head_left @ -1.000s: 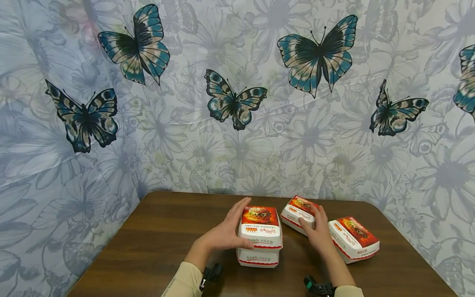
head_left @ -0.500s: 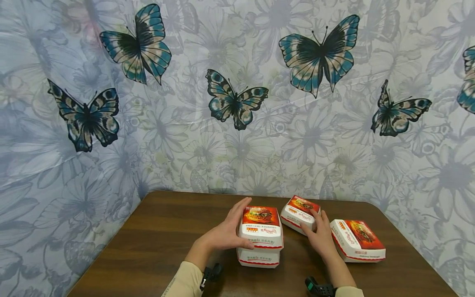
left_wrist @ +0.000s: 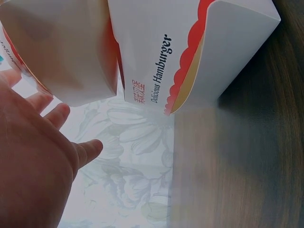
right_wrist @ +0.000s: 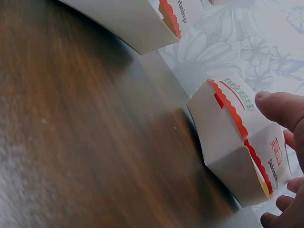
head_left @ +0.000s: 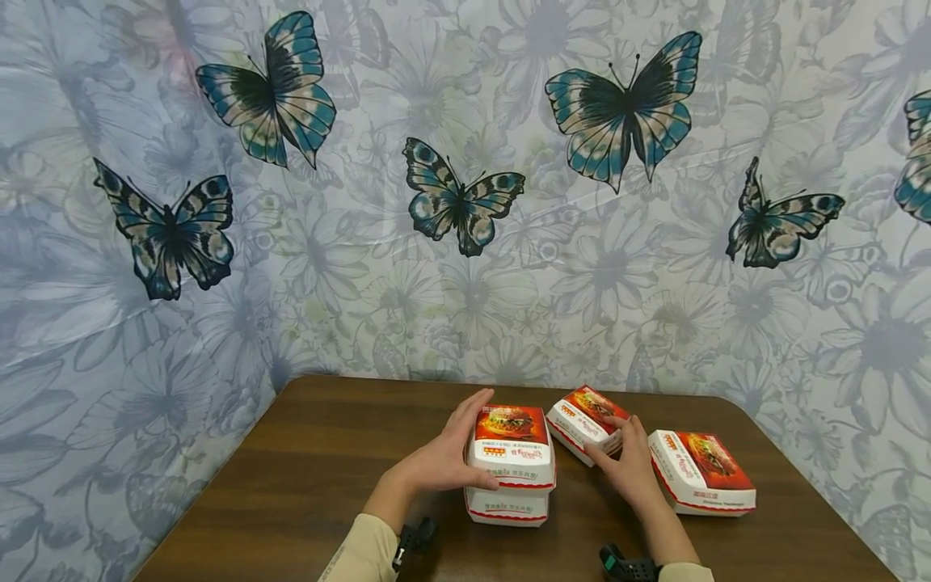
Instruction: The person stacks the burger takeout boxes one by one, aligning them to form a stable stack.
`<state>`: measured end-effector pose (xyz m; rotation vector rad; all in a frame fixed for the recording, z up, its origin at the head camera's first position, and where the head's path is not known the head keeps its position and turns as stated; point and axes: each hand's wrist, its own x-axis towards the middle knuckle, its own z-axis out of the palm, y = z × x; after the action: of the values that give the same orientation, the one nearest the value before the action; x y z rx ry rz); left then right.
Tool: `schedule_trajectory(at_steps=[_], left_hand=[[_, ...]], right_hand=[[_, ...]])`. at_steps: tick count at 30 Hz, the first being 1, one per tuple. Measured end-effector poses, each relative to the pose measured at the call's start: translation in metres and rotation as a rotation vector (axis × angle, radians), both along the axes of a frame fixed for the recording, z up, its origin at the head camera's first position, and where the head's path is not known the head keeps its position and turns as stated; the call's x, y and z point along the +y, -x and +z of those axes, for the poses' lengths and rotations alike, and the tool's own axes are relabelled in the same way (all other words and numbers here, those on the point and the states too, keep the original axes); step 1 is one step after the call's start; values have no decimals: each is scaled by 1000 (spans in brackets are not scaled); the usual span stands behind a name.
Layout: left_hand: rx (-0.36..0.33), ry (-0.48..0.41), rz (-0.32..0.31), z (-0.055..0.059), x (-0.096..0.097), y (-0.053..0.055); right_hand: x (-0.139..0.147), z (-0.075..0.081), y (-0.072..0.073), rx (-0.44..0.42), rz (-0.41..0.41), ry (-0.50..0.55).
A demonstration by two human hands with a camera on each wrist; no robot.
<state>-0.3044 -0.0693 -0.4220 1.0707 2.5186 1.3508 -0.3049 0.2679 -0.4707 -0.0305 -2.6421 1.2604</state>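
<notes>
Two hamburger boxes stand stacked in the middle of the head view. My left hand [head_left: 435,462] grips the upper hamburger box [head_left: 512,446], thumb across its front and fingers along its left side. Below it the lower hamburger box [head_left: 506,508] rests on the table; in the left wrist view this box [left_wrist: 156,52] shows its printed side. My right hand [head_left: 631,465] holds the back hamburger box [head_left: 575,424], thumb at the front and fingers over its right end. That box [right_wrist: 228,128] sits on the table in the right wrist view. A red-topped hamburger box [head_left: 701,473] lies just right of my right hand.
The brown wooden table [head_left: 291,469] carries all the boxes. Behind it hangs a pale floral cloth [head_left: 349,315] with printed butterflies. A black strap device [head_left: 627,563] is on the right wrist, and another [head_left: 414,540] on the left.
The rightmost box slid right and turned between the two earlier frames. Since then the back box has turned slightly, its near end coming toward me with my right hand. My left hand stays put.
</notes>
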Motion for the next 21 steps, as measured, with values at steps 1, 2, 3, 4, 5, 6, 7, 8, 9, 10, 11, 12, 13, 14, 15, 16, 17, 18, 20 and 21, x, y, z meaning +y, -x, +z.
schedule_trajectory(at_steps=[1, 2, 3, 4, 5, 6, 7, 8, 9, 10, 11, 12, 13, 14, 15, 16, 17, 18, 20, 21], left_hand=[[-1, 0, 1, 0, 0, 0], [0, 1, 2, 0, 0, 0], [-1, 1, 3, 0, 0, -1], [-3, 1, 4, 1, 0, -1], [-4, 0, 4, 1, 0, -1], [-6, -2, 6, 1, -1, -1], [-8, -3, 7, 1, 0, -2], [-7, -4, 9, 1, 0, -1], [-9, -5, 10, 1, 0, -2], [-8, -4, 12, 1, 0, -1], [-5, -4, 13, 1, 0, -1], [-4, -3, 14, 1, 0, 0], [-3, -3, 15, 0, 0, 0], [-3, -2, 15, 0, 0, 0], [-8, -2, 16, 0, 0, 0], [-11, -3, 17, 0, 0, 0], [-14, -6, 17, 0, 0, -1], [-17, -7, 18, 1, 0, -1], [-18, -10, 17, 1, 0, -1], [-17, -10, 17, 1, 0, -1]], right_hand=[[0, 0, 0, -2, -2, -3], [-1, 0, 0, -5, -2, -8], [-1, 1, 0, -8, -2, -8], [-1, 1, 0, -8, -1, -8], [-1, 1, 0, -5, 1, -10], [-1, 0, 0, -1, 2, -13], [-1, 0, 0, 4, 4, -16], [-1, 0, 0, 10, 5, -18], [-1, -1, 0, 18, 5, -19], [-1, -2, 0, 26, 4, -23], [-1, -2, 0, 34, 2, -28], [-1, -3, 0, 40, 0, -31], [-1, -3, 0, 47, -3, -33], [-1, -3, 0, 52, -7, -36], [-1, -3, 0, 58, -12, -39], [-1, -4, 0, 63, -15, -40], [-1, -4, 0, 70, -18, -41], [-2, -4, 0, 76, -23, -39], [-2, -4, 0, 85, -31, -39], [-3, -4, -1, 91, -36, -39]])
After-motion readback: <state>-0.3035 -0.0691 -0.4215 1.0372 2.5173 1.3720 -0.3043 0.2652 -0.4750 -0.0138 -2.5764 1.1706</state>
